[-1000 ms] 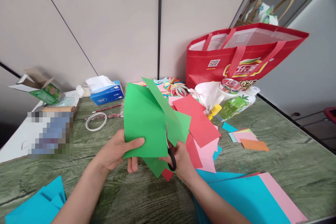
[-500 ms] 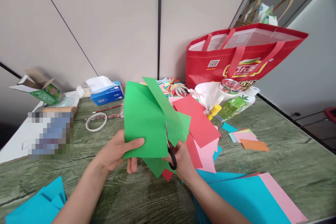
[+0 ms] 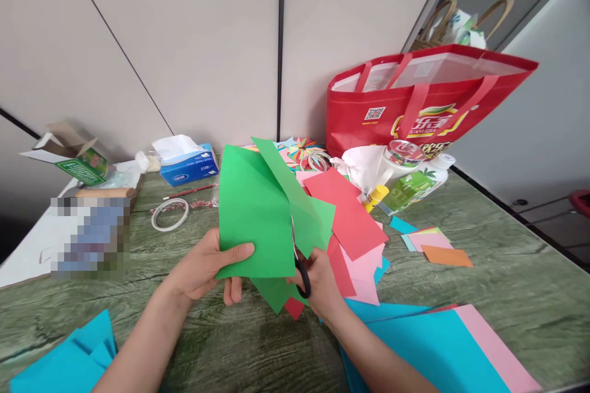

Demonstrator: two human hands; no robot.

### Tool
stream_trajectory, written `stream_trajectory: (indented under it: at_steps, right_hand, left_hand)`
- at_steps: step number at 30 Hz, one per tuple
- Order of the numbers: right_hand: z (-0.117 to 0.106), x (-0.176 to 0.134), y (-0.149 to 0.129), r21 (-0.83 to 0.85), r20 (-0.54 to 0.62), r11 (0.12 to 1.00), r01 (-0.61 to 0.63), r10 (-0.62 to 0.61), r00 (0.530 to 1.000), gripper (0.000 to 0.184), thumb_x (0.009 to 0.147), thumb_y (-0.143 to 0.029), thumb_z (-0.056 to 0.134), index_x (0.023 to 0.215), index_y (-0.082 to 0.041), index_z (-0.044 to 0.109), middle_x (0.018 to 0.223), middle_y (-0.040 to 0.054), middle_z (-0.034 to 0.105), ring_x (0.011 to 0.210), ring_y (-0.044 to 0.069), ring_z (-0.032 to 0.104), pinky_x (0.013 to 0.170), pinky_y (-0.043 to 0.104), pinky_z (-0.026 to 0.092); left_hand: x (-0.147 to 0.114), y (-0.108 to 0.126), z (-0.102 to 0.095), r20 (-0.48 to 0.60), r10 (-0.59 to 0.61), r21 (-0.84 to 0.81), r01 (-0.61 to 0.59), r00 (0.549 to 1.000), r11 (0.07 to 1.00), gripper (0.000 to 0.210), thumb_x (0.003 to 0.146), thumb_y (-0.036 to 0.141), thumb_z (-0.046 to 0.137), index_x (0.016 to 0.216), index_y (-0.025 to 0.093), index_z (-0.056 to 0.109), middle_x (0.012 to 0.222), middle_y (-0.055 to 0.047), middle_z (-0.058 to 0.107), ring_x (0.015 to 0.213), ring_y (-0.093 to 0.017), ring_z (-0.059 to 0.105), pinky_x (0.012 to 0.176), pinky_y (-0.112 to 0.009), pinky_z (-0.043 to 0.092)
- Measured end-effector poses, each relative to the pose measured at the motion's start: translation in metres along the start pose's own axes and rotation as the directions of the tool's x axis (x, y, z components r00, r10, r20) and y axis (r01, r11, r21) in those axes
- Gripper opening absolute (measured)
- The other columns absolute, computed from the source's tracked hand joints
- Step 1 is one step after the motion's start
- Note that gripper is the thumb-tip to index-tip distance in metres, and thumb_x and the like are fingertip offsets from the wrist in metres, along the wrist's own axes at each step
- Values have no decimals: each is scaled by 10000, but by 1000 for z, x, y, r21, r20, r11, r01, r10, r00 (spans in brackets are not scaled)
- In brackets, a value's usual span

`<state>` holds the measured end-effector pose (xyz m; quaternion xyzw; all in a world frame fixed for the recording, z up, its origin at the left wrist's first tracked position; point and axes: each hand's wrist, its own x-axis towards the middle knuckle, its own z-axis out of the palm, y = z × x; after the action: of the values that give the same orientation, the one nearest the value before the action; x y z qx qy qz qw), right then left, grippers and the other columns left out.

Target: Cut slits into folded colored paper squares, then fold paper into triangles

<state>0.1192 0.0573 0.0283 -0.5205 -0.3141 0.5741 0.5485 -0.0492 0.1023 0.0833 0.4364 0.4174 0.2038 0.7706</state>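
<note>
My left hand (image 3: 212,267) grips a sheet of green paper (image 3: 253,212) by its lower left corner, thumb on top and fingers underneath. In my right hand (image 3: 318,276) is a pair of scissors (image 3: 303,277) with black handles, its blades at the paper's right part. A long cut runs up the sheet there, and the strip on its right curls upward and away. The far end of the blades is hidden by the paper. More green paper (image 3: 271,295) lies below, beside a small red piece (image 3: 294,308).
Red sheets (image 3: 345,212) and pink ones lie right of my hands, near a yellow glue stick (image 3: 375,196). Large blue sheets (image 3: 424,350) are front right, folded blue paper (image 3: 69,356) front left. Behind stand a tissue box (image 3: 188,169) and red bag (image 3: 369,113); a tape roll (image 3: 170,215) lies left.
Hardly anything differs. The view has shifted very slightly; both hands, the green paper and the scissors keep the same positions.
</note>
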Motion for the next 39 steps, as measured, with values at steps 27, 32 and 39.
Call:
stream_trajectory:
  at_steps: [27, 32, 39]
  right_hand:
    - [-3, -1, 3, -55, 75, 998, 23, -19, 997, 290, 479, -307, 690, 393, -191, 439, 352, -46, 433, 351, 84, 372, 373, 217, 281]
    - [-3, -1, 2, -52, 100, 998, 33, -27, 995, 286, 505, -286, 668, 389, -192, 423, 345, -52, 416, 347, 78, 353, 372, 214, 263]
    - [-6, 0, 7, -61, 109, 997, 52, -45, 993, 206, 532, -248, 648, 455, -185, 468, 349, -61, 424, 334, 78, 363, 358, 208, 273]
  left_hand:
    - [-2, 1, 1, -13, 4, -1, -4, 1000, 1000, 233, 702, 311, 686, 678, 92, 611, 349, -49, 619, 259, -130, 545, 245, -151, 439]
    - [-1, 1, 1, -12, -7, 0, 7, 1000, 1000, 247, 695, 324, 690, 690, 91, 610, 353, -55, 622, 259, -134, 545, 239, -151, 430]
    - [-1, 2, 1, -5, -7, 7, 7, 1000, 1000, 248, 696, 322, 689, 726, 87, 614, 363, -55, 626, 267, -139, 549, 238, -153, 420]
